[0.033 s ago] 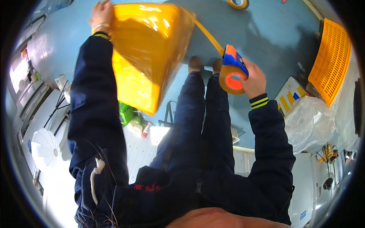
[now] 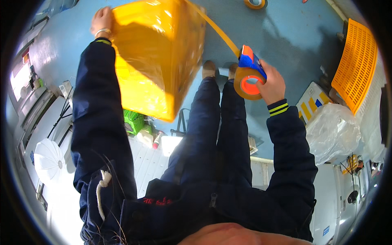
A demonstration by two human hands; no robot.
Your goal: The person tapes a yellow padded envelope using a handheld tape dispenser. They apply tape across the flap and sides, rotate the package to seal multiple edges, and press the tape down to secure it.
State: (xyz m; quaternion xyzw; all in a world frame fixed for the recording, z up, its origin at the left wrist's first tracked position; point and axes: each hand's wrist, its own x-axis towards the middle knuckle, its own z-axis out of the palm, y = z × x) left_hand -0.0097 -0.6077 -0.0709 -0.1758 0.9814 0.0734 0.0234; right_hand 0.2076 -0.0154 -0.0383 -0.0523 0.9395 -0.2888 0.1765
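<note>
Yellow parcel (image 2: 149,61), 11 o'clock: probably stiff, slick; I'd brace opposite edges. Left hand (image 2: 101,21) at its 10 o'clock edge; finger closure I can't tell. Right hand (image 2: 272,83) grips tape dispenser (image 2: 249,61), 1-2 o'clock: likely light, rigid. Tape strip (image 2: 219,31), 12 o'clock: probably sticky.

Clock positions run around the middle of the head view. Blue floor (image 2: 294,45) spreads across one o'clock. Between two and three, an orange basket (image 2: 356,67) with a slotted wall stands tilted near the rim. Closer in, toward three, lies a white panel (image 2: 307,98) with yellow and blue marks, and a crumpled clear plastic bag (image 2: 332,130) sits just beside it. Out at four is a dark round object (image 2: 352,197), too small to identify. A red-and-white bottle (image 2: 157,140) lies at eight, a white ribbed umbrella (image 2: 47,159) between eight and nine, and a green crate (image 2: 132,121) at nine.
</note>
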